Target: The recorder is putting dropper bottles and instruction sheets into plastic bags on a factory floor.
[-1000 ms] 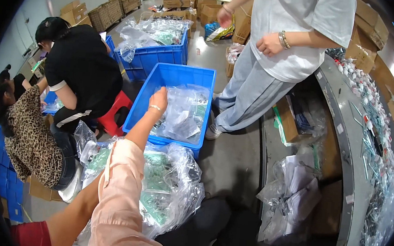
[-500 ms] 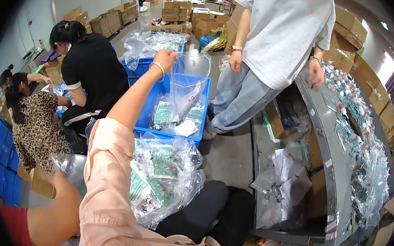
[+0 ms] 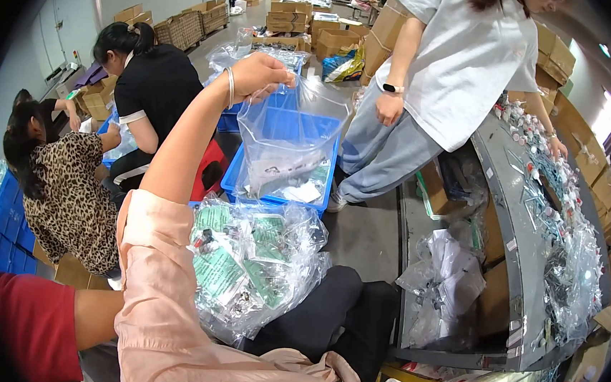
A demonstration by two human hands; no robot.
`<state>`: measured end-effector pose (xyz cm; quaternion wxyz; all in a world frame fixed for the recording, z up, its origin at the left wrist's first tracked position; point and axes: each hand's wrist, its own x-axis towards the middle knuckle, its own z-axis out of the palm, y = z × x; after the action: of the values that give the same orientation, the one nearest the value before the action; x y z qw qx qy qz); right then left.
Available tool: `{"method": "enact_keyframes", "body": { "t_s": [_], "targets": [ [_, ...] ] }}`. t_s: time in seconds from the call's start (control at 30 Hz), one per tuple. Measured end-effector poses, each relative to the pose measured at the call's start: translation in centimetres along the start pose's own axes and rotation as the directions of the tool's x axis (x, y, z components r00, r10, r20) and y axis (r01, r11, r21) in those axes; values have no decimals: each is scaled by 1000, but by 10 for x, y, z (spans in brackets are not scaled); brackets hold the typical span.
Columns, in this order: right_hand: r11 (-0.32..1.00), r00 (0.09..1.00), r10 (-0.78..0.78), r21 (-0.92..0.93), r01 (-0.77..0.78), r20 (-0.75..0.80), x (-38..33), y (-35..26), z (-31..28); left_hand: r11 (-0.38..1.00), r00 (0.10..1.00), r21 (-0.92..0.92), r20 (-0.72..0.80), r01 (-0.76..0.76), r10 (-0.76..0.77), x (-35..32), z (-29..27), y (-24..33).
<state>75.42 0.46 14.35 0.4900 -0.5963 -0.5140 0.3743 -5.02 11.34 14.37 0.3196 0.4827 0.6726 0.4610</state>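
Note:
My left hand, at the end of a peach sleeve, is raised out in front of me. Its fingers pinch the top edge of a clear plastic bag, which hangs spread out with a small dark print on its face. Behind and beneath the bag stands a blue crate holding clear packets and white paper. Nearer to me, beside my knees, lies a big clear bag filled with packets that have green printed sheets. My right hand is out of view.
At right, a grey metal table carries a heap of small parts; a person in a grey shirt reaches onto it. Other people sit at left, and a red sleeve is close by my left arm. Cardboard boxes stand behind.
The plastic bag in my left hand hangs wider and nearer. The standing person has leaned right and laid a hand among the parts. The neighbour's red sleeve shows more.

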Motion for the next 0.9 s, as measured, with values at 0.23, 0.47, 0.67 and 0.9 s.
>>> {"method": "enact_keyframes", "body": {
  "t_s": [0.23,0.47,0.67,0.9],
  "targets": [
    [989,825,-24,133,-62,565,-12,-76,229,997,980,20,187,-74,69,-58,40,41],
    [942,452,-308,334,23,837,-1,-113,336,960,925,195,361,-199,119,-91,52,56],
    [887,353,-418,459,-38,837,3,-119,374,778,818,325,426,-537,387,-132,4,37],
    [869,323,-428,483,-109,844,10,-82,407,885,990,466,130,-6,-62,-242,-53,60]
  ]
}}
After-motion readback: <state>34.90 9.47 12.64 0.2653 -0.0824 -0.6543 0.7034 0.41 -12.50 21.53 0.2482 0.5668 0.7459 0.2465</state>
